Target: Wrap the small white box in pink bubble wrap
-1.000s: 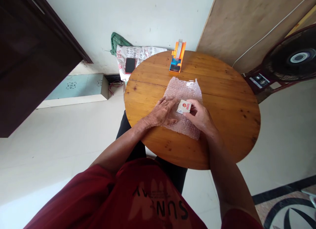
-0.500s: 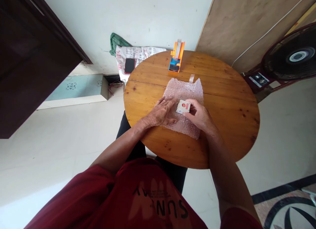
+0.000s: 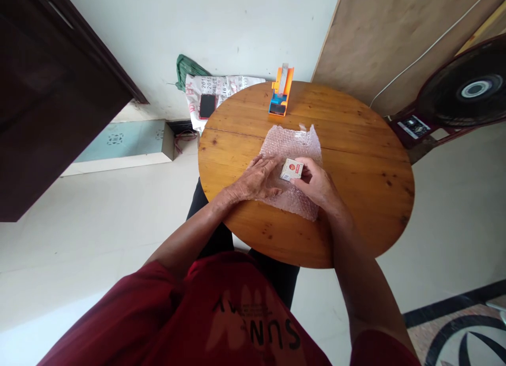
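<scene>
A sheet of pinkish bubble wrap (image 3: 290, 139) lies on the round wooden table (image 3: 363, 171). Flat on its left part rests my left hand (image 3: 259, 180), fingers spread and thumb apart. My right hand (image 3: 316, 183) grips a small white box (image 3: 292, 169) with a red emblem by its right side, thumb at the near edge and fingers at the far one. The box is over the middle of the wrap, just right of my left fingertips. At the far edge of the wrap a short strip of clear tape (image 3: 302, 127) sticks up.
An orange and blue tape dispenser (image 3: 281, 92) stands at the table's far side. Beyond the left rim, a dark phone (image 3: 207, 106) lies on a printed white sack (image 3: 233, 82), with a green bag (image 3: 190, 68) behind. A large fan (image 3: 466, 87) stands at the right.
The box, in my right hand, has tipped slightly and its top faces me more. The tape strip at the wrap's far edge has folded lower. My left hand stays flat in place.
</scene>
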The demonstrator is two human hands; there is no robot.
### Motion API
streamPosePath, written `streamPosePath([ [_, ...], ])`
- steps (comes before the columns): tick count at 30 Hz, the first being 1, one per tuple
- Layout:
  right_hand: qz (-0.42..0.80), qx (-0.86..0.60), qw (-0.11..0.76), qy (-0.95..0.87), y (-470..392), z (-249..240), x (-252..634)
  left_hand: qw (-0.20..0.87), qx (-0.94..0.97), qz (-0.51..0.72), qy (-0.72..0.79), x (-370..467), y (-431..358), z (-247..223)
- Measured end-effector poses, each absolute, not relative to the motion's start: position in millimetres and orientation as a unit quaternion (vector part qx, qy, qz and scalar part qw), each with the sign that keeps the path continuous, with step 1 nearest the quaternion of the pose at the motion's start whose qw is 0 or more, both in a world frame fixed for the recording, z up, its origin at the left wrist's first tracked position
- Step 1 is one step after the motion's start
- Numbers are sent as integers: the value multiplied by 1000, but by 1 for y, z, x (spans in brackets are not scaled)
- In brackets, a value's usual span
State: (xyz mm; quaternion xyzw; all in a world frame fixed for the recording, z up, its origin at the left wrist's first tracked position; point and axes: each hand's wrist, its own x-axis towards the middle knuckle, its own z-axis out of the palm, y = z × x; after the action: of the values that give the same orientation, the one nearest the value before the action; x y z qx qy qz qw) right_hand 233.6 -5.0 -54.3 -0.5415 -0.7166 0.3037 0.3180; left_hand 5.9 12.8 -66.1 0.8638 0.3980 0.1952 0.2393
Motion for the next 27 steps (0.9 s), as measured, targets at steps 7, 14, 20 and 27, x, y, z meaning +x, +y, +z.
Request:
streamPosePath([
  [7, 277, -534, 321, -732, -5, -57, 233, 167, 906, 175, 347, -11, -25, -26],
  [14, 271, -525, 322, -740, -3, -60, 233, 47, 945, 98, 309, 0, -51, -28],
  [20, 257, -527, 329, -740, -3, -62, 232, -24, 944, 108, 311, 8, -47, -35],
  [27, 274, -512, 332, -743, -2, -61, 233, 23, 928, 180, 325, 7, -38, -25],
])
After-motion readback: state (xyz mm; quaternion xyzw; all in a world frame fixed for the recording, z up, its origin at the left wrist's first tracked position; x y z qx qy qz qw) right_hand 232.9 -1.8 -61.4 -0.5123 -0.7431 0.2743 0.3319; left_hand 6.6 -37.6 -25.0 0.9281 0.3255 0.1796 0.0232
